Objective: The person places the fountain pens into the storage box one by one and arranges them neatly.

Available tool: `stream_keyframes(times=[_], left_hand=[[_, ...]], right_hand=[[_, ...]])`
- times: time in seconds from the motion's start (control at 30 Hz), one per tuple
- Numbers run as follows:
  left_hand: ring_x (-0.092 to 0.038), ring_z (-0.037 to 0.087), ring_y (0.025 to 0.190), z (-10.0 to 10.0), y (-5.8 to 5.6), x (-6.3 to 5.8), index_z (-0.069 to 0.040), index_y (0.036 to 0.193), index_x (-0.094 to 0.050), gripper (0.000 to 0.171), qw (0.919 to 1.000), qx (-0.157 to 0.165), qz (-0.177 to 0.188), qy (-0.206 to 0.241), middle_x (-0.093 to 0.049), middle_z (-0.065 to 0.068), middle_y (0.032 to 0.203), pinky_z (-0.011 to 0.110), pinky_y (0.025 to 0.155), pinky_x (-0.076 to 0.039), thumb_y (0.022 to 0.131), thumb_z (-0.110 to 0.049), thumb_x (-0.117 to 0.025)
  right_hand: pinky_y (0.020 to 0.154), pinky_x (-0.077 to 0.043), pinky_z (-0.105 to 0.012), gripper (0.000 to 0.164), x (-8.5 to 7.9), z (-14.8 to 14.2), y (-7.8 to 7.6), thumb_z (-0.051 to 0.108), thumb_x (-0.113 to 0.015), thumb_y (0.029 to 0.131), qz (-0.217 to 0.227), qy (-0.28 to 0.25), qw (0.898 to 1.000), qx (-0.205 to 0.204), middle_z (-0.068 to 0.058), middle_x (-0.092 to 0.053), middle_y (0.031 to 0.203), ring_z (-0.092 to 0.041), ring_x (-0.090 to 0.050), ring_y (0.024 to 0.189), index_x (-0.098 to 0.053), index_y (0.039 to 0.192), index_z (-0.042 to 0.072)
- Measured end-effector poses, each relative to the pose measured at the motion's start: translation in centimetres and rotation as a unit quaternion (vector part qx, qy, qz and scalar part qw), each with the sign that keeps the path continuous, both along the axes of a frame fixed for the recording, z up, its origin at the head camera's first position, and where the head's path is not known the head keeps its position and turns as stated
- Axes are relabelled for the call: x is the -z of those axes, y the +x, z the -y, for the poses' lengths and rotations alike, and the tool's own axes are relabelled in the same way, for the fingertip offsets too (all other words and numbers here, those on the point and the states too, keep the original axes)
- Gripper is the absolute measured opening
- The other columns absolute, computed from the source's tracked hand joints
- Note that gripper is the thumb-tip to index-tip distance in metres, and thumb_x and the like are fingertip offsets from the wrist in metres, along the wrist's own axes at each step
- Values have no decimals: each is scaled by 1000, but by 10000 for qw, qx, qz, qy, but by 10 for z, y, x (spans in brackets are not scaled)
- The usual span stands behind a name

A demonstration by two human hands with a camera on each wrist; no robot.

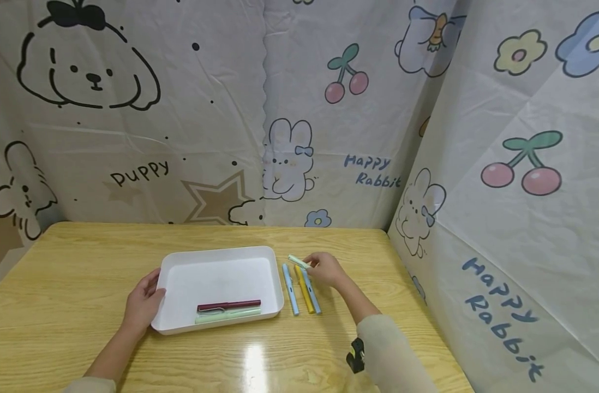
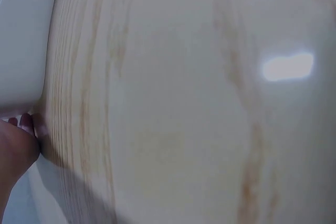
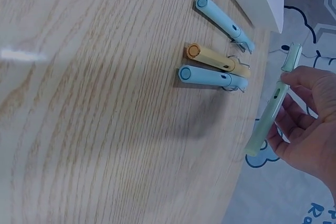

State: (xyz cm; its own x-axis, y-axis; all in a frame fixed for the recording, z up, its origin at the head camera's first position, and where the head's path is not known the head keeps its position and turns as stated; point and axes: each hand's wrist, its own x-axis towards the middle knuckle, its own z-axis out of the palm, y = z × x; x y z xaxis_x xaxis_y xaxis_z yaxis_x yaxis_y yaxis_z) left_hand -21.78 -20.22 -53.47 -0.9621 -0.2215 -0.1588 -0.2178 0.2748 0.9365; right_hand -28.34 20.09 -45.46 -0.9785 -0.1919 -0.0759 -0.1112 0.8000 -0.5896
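My right hand [image 1: 326, 268] pinches a pale green pen [image 3: 274, 103] between thumb and fingers, above the far ends of several pens on the table. Below it lie a yellow pen [image 1: 305, 289] and a light blue pen [image 1: 311, 292] side by side, with another light blue pen [image 1: 290, 289] nearer the tray. A white tray [image 1: 216, 273] stands left of them. Along its near side lie a dark red pen [image 1: 228, 305] and a pale green pen [image 1: 228, 315]. At the tray's left edge, my left hand [image 1: 141, 303] grips the wall; the left wrist view shows only part of this hand.
The wooden table [image 1: 206, 360] carries everything and reflects a bright light near its front. A patterned cloth [image 1: 206, 109] hangs behind the table, and another patterned cloth [image 1: 520, 229] hangs along the right side. A black device [image 1: 355, 355] sits at the right wrist.
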Motion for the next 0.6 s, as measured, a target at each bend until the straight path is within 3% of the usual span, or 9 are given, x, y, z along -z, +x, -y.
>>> stream_keyframes(times=[0.27,0.6], left_hand=[[-29,38,138,-1,1,-3,-7,150,-18,57,10000,-50,3,18,-25,21,152,50,112,-29,96,-10,-38],[-29,37,138,-1,2,-2,-8,150,-19,57,10000,-50,-5,80,-26,20,152,49,111,-30,96,-10,-38]], right_hand=[[58,-43,-23,25,-3,6,0,7,-61,82,-96,86,9994,-321,-8,-62,85,-16,-51,74,-69,106,4],[61,-44,-23,23,-3,13,-1,6,-63,80,-99,276,9981,-549,-8,-63,86,-15,-52,75,-69,102,4]])
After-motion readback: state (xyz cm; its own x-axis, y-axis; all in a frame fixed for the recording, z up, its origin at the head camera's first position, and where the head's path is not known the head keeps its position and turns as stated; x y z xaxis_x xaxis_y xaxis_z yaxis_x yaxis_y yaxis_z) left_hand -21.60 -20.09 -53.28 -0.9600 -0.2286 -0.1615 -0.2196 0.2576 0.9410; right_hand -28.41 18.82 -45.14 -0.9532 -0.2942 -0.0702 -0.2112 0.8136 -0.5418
